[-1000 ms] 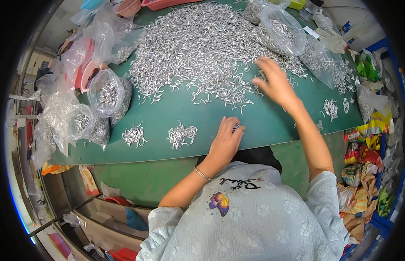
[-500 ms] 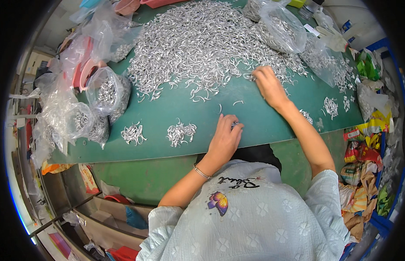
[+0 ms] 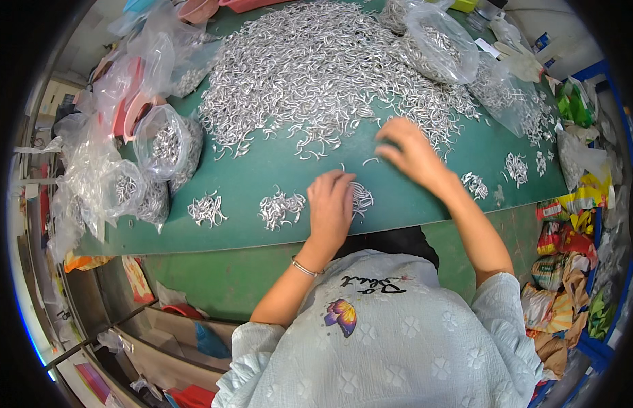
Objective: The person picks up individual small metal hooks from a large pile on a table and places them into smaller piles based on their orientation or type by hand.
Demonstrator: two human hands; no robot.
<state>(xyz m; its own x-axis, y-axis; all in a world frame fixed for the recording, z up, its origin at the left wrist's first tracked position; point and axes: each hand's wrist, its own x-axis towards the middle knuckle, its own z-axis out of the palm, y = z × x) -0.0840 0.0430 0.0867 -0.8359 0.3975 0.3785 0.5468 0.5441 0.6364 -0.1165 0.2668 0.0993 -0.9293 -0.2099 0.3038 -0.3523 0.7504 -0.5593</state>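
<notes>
A large heap of small curved silver metal pieces covers the far part of the green table. My left hand rests at the near side, its bent fingers slightly apart beside a small pile of the pieces. Part of that pile is hidden behind the hand. My right hand hovers just short of the heap's near edge, thumb and fingers apart, with no piece visible between them. A loose curved piece lies between the two hands.
Small piles stand along the near edge: two at left, others at right. Clear plastic bags of pieces crowd the left side. Another filled bag lies at far right.
My left hand has shifted left, uncovering the small pile it was cupped over. The right hand has drawn back from the heap, toward me and slightly left.
</notes>
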